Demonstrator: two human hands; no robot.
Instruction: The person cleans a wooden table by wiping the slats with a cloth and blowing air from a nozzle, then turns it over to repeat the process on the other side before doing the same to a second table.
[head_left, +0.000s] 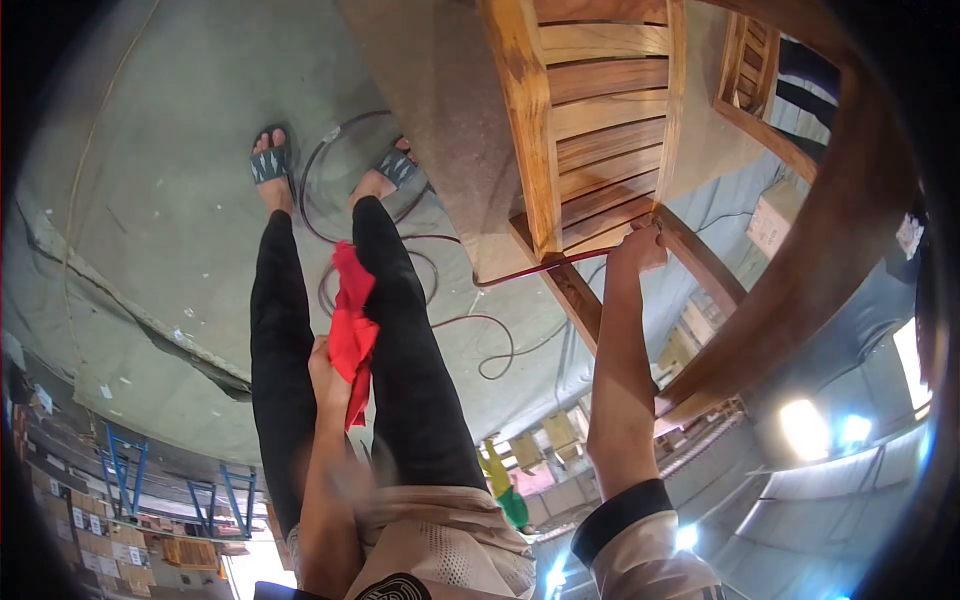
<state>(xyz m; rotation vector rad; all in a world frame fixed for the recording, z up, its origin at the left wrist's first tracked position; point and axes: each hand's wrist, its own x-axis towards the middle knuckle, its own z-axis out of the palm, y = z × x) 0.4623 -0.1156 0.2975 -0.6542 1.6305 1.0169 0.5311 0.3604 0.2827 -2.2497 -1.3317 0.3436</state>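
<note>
My left hand point(325, 372) is closed around a bunched red cloth point(352, 325), which hangs in front of my legs. My right arm reaches out to a slatted wooden chair point(610, 130). Beside the lower end of its slats, my right hand point(642, 248) is closed at the end of a thin red hose point(540, 268). Whatever fitting sits at the hose end is mostly hidden by my fingers. From my hand the hose passes across the chair frame and drops to the floor in loops.
The chair rests on a brown board-like surface point(425, 110). A large curved wooden piece point(800, 290) rises close on the right. Another wooden chair point(750, 60) stands behind, near a person in dark clothing. Hose coils point(325, 150) lie around my feet. Blue metal stands point(125, 470) and stacked boxes are farther off.
</note>
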